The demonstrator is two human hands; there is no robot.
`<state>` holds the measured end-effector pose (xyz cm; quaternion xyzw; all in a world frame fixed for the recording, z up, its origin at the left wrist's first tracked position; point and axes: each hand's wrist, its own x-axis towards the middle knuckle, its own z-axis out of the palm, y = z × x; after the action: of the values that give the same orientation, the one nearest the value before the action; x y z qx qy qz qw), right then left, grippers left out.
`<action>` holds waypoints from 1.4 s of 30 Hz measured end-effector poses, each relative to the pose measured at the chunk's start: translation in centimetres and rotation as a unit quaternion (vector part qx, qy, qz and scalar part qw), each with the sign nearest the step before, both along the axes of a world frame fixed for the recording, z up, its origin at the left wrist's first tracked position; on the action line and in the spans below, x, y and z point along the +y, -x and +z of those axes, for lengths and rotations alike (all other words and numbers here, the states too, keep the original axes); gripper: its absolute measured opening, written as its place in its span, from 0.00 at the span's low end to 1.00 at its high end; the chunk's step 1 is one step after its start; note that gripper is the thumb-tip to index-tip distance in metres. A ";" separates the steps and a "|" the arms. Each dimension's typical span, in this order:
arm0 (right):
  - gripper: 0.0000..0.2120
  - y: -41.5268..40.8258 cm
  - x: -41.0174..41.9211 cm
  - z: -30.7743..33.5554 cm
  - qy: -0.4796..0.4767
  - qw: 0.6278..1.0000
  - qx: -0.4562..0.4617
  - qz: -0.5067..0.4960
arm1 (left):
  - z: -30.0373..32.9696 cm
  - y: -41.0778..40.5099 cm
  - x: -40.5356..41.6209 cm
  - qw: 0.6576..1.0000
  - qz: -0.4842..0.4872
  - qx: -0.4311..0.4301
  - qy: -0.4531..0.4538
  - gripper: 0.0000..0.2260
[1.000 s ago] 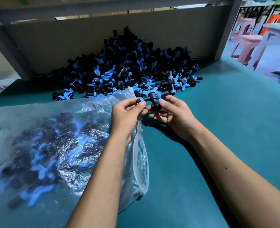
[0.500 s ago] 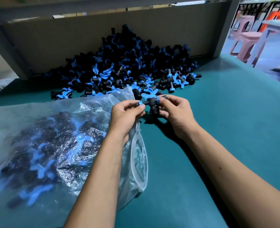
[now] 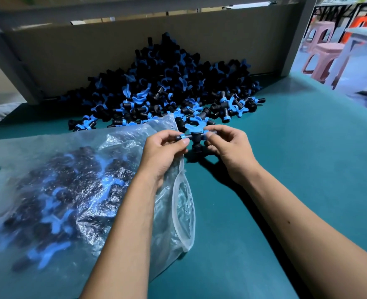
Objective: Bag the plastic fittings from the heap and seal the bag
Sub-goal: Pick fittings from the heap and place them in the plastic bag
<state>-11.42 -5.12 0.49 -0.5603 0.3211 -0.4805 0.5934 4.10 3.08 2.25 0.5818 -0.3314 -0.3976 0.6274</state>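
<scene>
A heap of black and blue plastic fittings (image 3: 163,83) lies against the cardboard wall at the back of the teal table. A clear plastic bag (image 3: 70,190), holding several fittings, lies at the left with its open mouth (image 3: 183,203) facing right. Just in front of the heap, above the bag's mouth, both hands hold one black fitting with a blue handle (image 3: 194,134). My left hand (image 3: 163,152) pinches its left end. My right hand (image 3: 228,147) pinches its right end.
A brown cardboard wall (image 3: 70,50) closes off the back of the teal table (image 3: 286,169). Pink plastic stools (image 3: 325,55) and a pale table stand beyond the right edge. A grey post (image 3: 297,35) stands at the back right corner.
Both hands with the fitting have dipped slightly toward the table and now hold it level, its blue handle pointing up. The bag and heap have not moved.
</scene>
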 end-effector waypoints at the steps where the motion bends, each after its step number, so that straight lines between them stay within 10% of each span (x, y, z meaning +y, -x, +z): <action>1: 0.04 0.0 -0.1 0.0 -0.024 0.999 -0.034 -0.025 | 0.1 -0.2 0.1 1.000 0.006 0.010 0.000 0.05; 5: 0.06 0.3 -0.5 0.0 -0.069 0.990 -0.101 -0.067 | 0.2 -0.4 0.2 1.000 0.016 0.024 -0.004 0.07; 17: 0.13 -0.7 0.7 -0.8 0.205 0.958 0.175 -0.099 | 0.3 2.1 -1.0 0.996 0.064 0.048 0.044 0.07; 22: 0.05 -0.3 0.4 -0.1 -0.006 0.999 -0.009 -0.042 | 0.5 2.0 -0.7 0.981 0.062 -0.179 0.044 0.11; 27: 0.12 1.1 -0.3 1.0 -0.193 0.963 -0.181 0.052 | 0.5 0.6 -0.5 0.892 0.057 -0.442 -0.072 0.20; 35: 0.10 1.2 -0.6 0.9 -0.240 0.945 -0.213 0.057 | 0.5 -0.7 -0.2 0.936 0.127 -0.326 -0.047 0.08; 42: 0.09 0.4 0.7 0.2 0.065 0.997 0.039 0.003 | 2.1 -1.5 0.0 0.957 0.201 -0.205 0.048 0.07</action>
<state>-11.85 -4.46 0.65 -0.6170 0.3105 -0.4767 0.5437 5.60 3.13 4.36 0.6742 -0.3478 -0.1194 0.6405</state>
